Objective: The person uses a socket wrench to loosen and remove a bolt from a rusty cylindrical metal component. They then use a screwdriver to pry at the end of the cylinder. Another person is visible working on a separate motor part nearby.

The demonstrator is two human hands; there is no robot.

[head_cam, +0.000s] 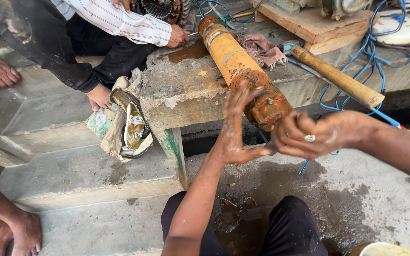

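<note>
A long rusty orange cylinder lies across a worn concrete bench, its near end overhanging the edge. My left hand is held flat and upright, fingers together, against the left side of that near end. My right hand, with a silver ring, is curled at the right of the end cap, with a thin dark rod showing under it; what it grips is unclear. A person in a striped shirt works with a hand at the cylinder's far end.
A wooden-handled hammer and a pink rag lie on the bench, with blue wires and a wooden block. A bag lies on concrete steps. Another person's bare feet are at lower left. A white rim shows at bottom.
</note>
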